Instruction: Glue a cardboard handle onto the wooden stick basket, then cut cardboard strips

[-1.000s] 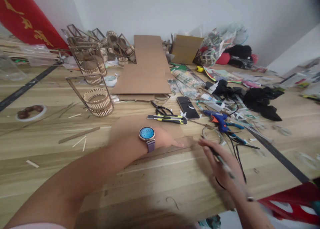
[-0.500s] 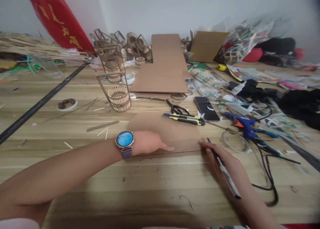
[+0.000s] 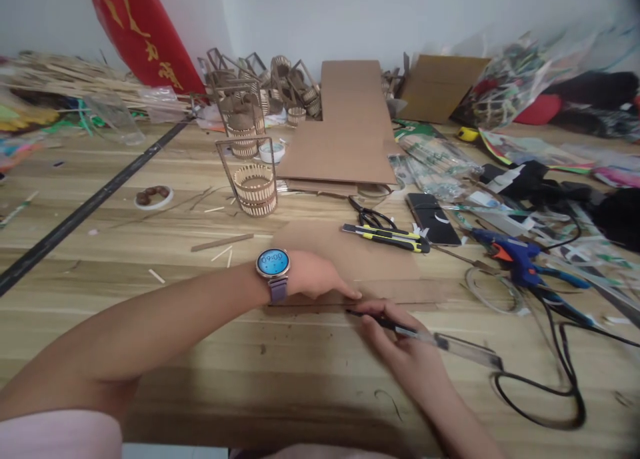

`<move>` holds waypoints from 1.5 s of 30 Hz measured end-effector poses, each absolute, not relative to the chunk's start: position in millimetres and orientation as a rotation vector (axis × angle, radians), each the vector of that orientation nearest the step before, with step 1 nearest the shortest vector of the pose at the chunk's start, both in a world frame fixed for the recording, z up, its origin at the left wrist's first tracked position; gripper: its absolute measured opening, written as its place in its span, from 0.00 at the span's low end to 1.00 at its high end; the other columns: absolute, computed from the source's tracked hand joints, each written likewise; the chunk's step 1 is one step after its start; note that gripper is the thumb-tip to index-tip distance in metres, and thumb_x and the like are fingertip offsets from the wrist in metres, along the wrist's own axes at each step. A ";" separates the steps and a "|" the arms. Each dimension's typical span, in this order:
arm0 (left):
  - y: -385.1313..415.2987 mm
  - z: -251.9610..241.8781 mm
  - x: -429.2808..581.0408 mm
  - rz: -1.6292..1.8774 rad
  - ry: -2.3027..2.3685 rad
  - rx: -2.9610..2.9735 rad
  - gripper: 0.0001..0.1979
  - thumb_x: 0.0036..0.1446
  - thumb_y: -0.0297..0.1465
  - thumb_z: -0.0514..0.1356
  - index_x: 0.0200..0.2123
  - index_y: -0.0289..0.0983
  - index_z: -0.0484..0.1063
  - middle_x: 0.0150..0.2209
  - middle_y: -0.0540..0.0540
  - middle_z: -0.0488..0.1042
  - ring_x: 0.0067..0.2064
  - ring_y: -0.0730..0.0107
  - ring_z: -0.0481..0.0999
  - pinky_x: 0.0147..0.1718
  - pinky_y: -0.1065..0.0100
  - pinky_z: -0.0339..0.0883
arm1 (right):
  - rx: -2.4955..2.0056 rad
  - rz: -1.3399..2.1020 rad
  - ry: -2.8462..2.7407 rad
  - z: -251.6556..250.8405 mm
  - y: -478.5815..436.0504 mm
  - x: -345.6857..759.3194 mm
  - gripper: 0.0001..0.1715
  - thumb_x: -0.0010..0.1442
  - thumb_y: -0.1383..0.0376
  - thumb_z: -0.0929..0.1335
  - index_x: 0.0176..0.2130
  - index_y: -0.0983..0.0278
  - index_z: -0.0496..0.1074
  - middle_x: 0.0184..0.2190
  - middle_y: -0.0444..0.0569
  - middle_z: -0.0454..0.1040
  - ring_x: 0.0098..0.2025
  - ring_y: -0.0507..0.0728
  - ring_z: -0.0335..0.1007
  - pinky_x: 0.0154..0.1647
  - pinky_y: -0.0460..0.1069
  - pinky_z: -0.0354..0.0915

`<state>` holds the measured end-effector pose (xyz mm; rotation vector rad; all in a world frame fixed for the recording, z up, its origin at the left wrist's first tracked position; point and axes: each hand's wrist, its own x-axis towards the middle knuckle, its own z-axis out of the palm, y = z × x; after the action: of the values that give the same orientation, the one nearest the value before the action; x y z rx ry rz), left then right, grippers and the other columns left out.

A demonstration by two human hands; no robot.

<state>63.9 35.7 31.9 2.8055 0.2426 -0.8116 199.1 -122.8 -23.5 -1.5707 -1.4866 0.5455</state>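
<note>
My left hand (image 3: 316, 276), with a watch (image 3: 273, 264) on its wrist, lies on a flat piece of cardboard (image 3: 320, 242), index finger stretched along a narrow strip (image 3: 406, 291) near its front edge. Between the fingers of my right hand (image 3: 400, 349) is a black pen (image 3: 463, 349) with a clear barrel. Its tip points left at the strip's front edge, just below my left fingertip. Whether the tip touches is too blurred to tell. A yellow-and-black utility knife (image 3: 387, 238) rests on the cardboard's far edge, in front of black-handled scissors (image 3: 371, 213).
To the right are a phone (image 3: 433, 219), a blue glue gun (image 3: 515, 255) and a looped black cable (image 3: 537, 419). Beyond the cardboard stand a small slatted basket (image 3: 256, 191) with a tall handle and larger cardboard sheets (image 3: 340, 153). A white dish (image 3: 154, 197) of brown beads sits left.
My right hand has moved left along the strip's front edge with the pen, which has swung to lie more sideways. The left hand stays on the cardboard. The whole view has shifted slightly.
</note>
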 end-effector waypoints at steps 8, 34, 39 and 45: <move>35.8 32.8 64.9 -0.769 0.232 2.803 0.37 0.56 0.18 0.56 0.64 0.55 0.58 0.48 0.48 0.79 0.38 0.65 0.77 0.24 0.71 0.55 | -1.589 0.616 -1.410 -40.3 -115.8 184.7 0.07 0.58 0.61 0.67 0.31 0.61 0.73 0.28 0.47 0.77 0.32 0.55 0.74 0.32 0.47 0.68; 34.6 38.8 65.9 -0.869 0.251 2.819 0.41 0.55 0.16 0.55 0.65 0.60 0.53 0.41 0.50 0.80 0.32 0.68 0.74 0.23 0.73 0.53 | -1.886 0.238 -1.331 -9.9 -134.8 245.6 0.11 0.53 0.55 0.68 0.25 0.58 0.71 0.21 0.45 0.75 0.25 0.57 0.71 0.25 0.48 0.65; 35.6 33.9 64.8 -0.771 0.252 2.787 0.38 0.57 0.18 0.55 0.64 0.58 0.56 0.44 0.48 0.80 0.35 0.65 0.76 0.24 0.72 0.55 | -1.706 0.554 -1.458 -24.7 -113.0 196.5 0.11 0.58 0.58 0.66 0.28 0.59 0.72 0.23 0.45 0.76 0.26 0.55 0.72 0.24 0.47 0.65; 34.2 38.2 66.0 -0.784 0.203 2.760 0.25 0.58 0.21 0.56 0.57 0.48 0.69 0.44 0.47 0.80 0.37 0.66 0.77 0.25 0.70 0.55 | -1.629 0.604 -1.540 -39.0 -104.7 185.6 0.09 0.59 0.60 0.66 0.29 0.60 0.72 0.29 0.47 0.78 0.33 0.57 0.75 0.31 0.49 0.68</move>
<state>66.0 34.2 38.2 2.7603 0.2026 -0.7842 185.6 -104.7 -39.0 -1.6290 -1.5398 0.6041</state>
